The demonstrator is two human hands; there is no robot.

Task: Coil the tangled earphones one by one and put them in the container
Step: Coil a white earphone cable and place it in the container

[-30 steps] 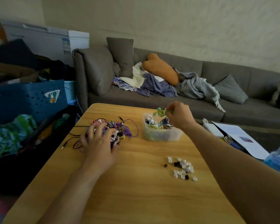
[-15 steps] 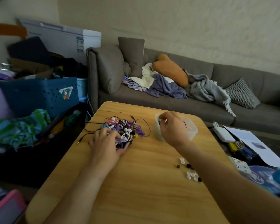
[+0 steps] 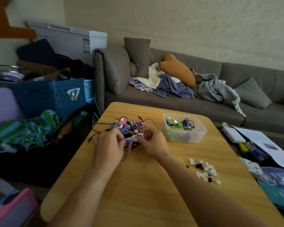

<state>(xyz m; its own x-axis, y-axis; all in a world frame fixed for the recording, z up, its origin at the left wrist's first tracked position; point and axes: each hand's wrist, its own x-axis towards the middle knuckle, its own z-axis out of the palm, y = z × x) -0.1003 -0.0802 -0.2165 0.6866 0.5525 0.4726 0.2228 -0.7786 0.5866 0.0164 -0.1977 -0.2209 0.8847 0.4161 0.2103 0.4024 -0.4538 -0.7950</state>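
earphones (image 3: 129,126) pinched by both hands (image 3: 108,145) (image 3: 152,145); container (image 3: 184,128) just right, mid-table.

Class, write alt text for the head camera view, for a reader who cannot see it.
Both hands, left and right, pick at a tangled pile of earphones on a wooden table. A clear container of coiled earphones sits to the right.

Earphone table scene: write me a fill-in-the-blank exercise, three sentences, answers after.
1. Both hands, left hand and right hand, work at the tangled pile of ____.
2. The clear container stands to the ____ of the pile.
3. The loose ear tips lie on the ____.

Answers: earphones; right; table
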